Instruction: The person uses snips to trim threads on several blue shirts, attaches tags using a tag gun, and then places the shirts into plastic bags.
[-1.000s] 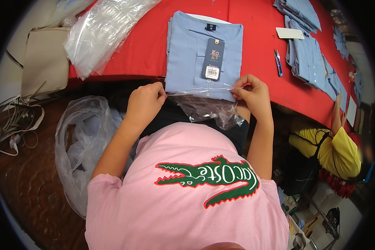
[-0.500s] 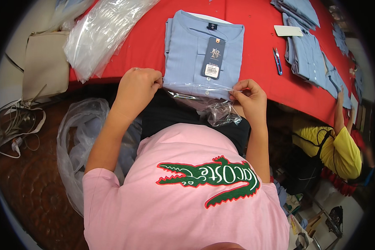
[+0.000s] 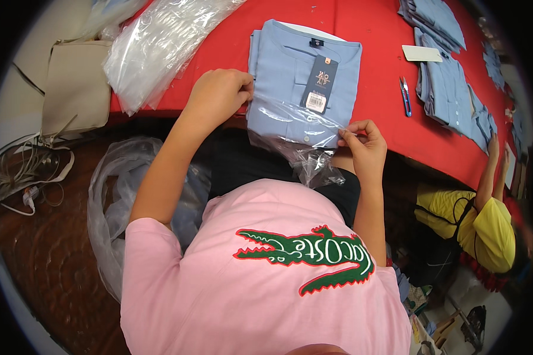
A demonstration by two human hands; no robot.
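Note:
A folded light blue shirt with a dark hang tag lies at the table's near edge. White card shows behind its collar. A clear plastic bag covers the shirt's lower part, its loose end crumpled and hanging over the edge. At the shirt's left side, my left hand is closed in a pinch on the bag's edge, partway up. My right hand pinches the bag near the shirt's lower right corner.
Clear plastic bags lie in a stack at the far left, by a beige handbag. Blue snips and more folded blue shirts rest on the red-covered table. A person in yellow works at the right.
My left hand has moved up along the shirt's left side, drawing the bag farther over it. The bag's edge now sits higher on the left. My right hand stays near the lower right corner.

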